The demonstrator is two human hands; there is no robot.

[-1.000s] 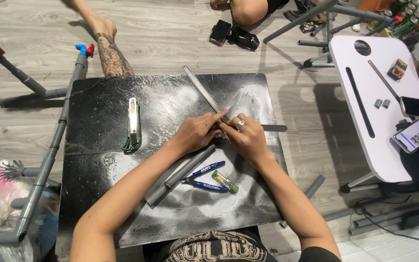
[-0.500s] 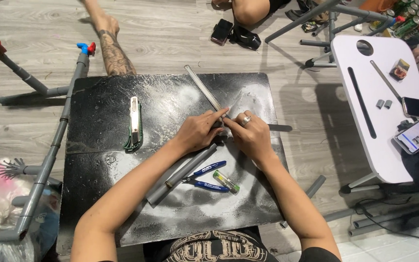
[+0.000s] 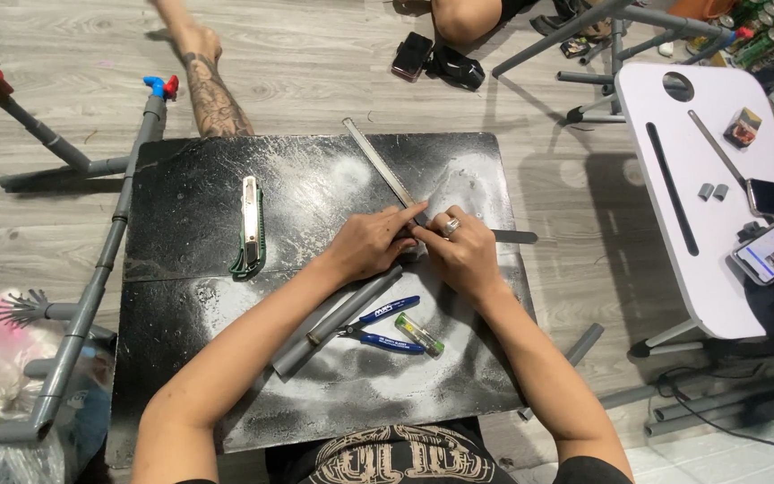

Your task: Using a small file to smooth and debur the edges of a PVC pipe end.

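Both hands (image 3: 414,240) press the ruler (image 3: 378,163) mid-board (image 3: 190,188), edges distant.

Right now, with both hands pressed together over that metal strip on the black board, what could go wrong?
1. The left hand and right hand crowd one spot on the metal strip; a slip could pinch or nick a fingertip.
2. The grey pipes and blue-handled pliers lie just under the forearms and could be knocked away.
3. The board looks dusted with white powder, so things may slide.
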